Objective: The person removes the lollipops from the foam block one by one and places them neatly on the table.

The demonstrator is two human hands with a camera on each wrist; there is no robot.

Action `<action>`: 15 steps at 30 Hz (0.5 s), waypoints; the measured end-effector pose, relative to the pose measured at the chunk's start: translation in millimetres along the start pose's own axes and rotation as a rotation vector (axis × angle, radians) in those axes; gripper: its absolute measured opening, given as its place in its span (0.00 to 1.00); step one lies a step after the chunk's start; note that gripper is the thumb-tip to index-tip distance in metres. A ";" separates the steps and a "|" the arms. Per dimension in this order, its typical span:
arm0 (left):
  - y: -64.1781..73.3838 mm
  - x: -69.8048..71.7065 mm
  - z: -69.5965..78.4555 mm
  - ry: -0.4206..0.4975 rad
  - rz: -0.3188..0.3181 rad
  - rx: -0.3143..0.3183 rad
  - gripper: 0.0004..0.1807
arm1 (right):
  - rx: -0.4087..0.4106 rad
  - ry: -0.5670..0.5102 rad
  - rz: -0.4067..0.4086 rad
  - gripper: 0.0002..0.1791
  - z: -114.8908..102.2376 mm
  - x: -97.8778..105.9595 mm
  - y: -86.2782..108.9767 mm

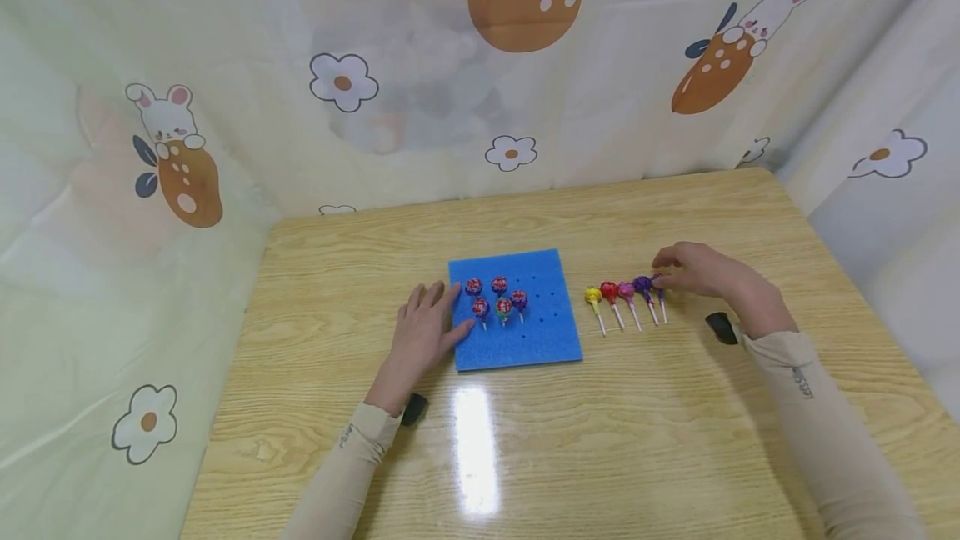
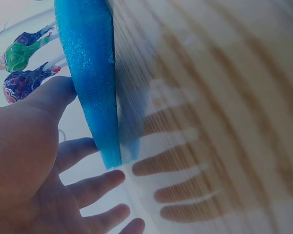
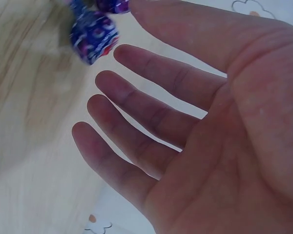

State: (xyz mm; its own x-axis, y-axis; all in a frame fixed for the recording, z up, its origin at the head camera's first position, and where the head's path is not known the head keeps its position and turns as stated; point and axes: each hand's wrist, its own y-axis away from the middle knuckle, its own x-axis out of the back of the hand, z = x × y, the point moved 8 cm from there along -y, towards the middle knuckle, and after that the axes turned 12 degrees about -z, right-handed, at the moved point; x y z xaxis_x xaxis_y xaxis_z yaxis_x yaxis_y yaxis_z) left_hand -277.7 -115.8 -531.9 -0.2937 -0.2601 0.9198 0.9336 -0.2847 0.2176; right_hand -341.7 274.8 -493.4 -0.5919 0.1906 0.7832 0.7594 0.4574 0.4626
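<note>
A blue foam board lies on the table with several wrapped lollipops stuck in its left part, among them a green and red one. My left hand rests at the board's left edge, thumb and forefinger touching it, fingers spread. To the right, a row of loose lollipops holds a yellow one, a red one, a pink one and two dark purple ones. By the rightmost purple lollipop is my right hand. In the right wrist view its fingers extend loosely, with a purple-blue lollipop beyond the fingertips.
Small holes dot the right part of the foam board. The wooden table reaches back to a printed curtain, which also hangs at both sides. Dark wrist devices sit under both wrists, such as the right one.
</note>
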 end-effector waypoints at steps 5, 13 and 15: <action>-0.3 -0.3 -0.3 -0.003 -0.006 0.003 0.40 | 0.038 0.015 0.026 0.22 -13.9 1.9 3.3; -0.2 -0.5 -0.5 -0.005 -0.004 0.000 0.40 | 0.074 0.066 0.060 0.21 -32.8 -0.7 0.7; -0.1 -0.4 -0.4 -0.004 -0.006 0.002 0.40 | 0.087 0.076 0.081 0.21 -38.5 -1.5 0.4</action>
State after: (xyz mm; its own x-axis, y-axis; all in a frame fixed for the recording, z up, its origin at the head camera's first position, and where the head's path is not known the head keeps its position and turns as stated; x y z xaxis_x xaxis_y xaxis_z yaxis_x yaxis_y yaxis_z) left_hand -277.8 -116.0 -532.4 -0.2988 -0.2550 0.9196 0.9322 -0.2845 0.2239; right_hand -330.1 241.3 -478.3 -0.5048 0.1650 0.8473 0.7755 0.5177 0.3613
